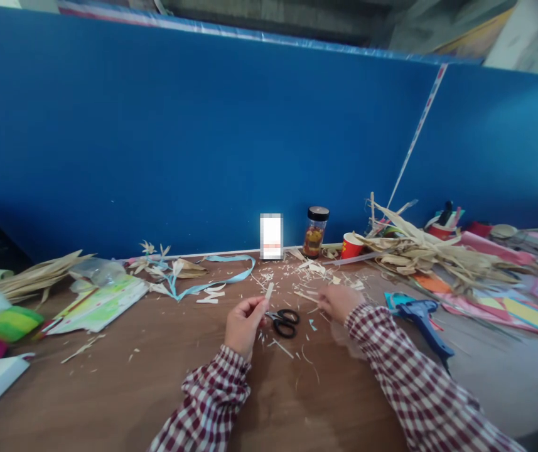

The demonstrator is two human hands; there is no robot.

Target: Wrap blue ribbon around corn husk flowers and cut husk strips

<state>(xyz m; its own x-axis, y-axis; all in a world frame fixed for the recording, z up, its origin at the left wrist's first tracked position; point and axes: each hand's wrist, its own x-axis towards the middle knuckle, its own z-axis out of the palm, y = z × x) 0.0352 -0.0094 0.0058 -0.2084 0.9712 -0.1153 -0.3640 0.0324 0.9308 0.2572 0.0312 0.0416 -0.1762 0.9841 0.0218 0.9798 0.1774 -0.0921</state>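
Note:
Between the thumb and fingers of my left hand [245, 320] a short pale strip [269, 290] stands up, pinched at its lower end. Black-handled scissors [285, 322] lie on the table just right of that hand, their blades partly hidden by its fingers. My right hand [339, 301] is down at the tabletop with curled fingers, over thin straw-coloured strips [305, 297]. Whether it grips one of these is unclear, as the fingertips are partly hidden. Small pale shreds surround both hands.
Dried husks [438, 251] are heaped at right, near a blue glue gun [422, 326], a red cup [351, 245] and a black-lidded jar [314, 232]. Blue ribbon [240, 274] lies behind my left hand. A painted sheet [96, 307] is at left. A blue partition [179, 138] closes the back.

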